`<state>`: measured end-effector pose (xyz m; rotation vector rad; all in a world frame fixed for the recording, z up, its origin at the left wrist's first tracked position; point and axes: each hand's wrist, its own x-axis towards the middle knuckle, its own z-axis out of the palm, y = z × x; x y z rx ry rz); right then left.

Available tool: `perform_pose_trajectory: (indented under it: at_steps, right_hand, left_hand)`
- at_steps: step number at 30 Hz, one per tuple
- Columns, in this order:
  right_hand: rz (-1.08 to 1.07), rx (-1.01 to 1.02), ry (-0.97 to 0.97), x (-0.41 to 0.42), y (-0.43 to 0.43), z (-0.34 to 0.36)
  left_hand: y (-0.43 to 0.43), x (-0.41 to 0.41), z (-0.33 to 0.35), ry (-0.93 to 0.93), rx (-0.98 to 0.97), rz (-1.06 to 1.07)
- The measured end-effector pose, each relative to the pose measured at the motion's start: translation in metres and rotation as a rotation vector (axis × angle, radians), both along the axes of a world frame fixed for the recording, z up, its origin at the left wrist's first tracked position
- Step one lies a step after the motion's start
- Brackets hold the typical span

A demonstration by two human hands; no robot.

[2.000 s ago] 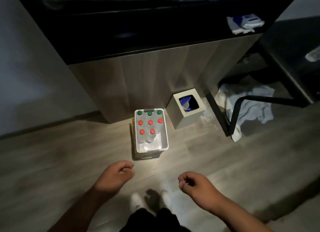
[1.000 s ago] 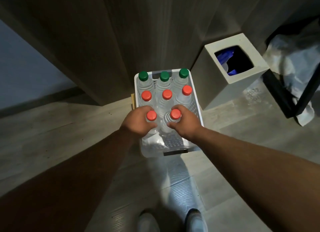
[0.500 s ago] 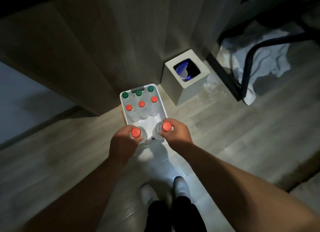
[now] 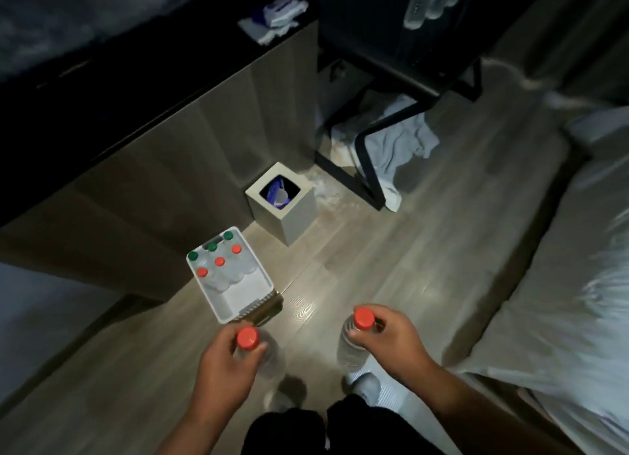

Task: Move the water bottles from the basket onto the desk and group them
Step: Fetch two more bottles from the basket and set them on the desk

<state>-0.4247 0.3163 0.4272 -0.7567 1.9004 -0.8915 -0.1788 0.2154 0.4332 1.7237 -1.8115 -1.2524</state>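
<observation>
Left hand (image 4: 223, 359), right hand (image 4: 391, 335), gripped bottles upright

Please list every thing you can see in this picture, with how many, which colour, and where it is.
basket: 1, white, on the floor by the cabinet
bottles in basket: 6, clear; 3 green caps, 3 red caps
held bottles: 2, clear, red caps, one per hand
bin: 1, pale grey, right of basket
towel: 1, white, under black frame
bed: 1, pale, right edge
left hand: gripping a bottle
right hand: gripping a bottle
</observation>
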Motion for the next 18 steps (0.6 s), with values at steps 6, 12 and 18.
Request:
perform_pose_trajectory:
  at_steps: [6,12,18]
  right_hand:
    - [-0.106,-0.186,0.042,-0.080,0.038,0.079]
    - [-0.233,-0.337,0.051,-0.148,0.033,0.126]
    - [-0.314,-0.389,0.091,-0.210,-0.004,0.146]
  left_hand:
    - [-0.002,-0.077,0.067,0.137,-0.061,-0.071]
    - [-0.024,-0.179,0.118,0.271,-0.097,-0.178]
    - [-0.076,-0.275,0.141,0.317,-0.144,-0.316]
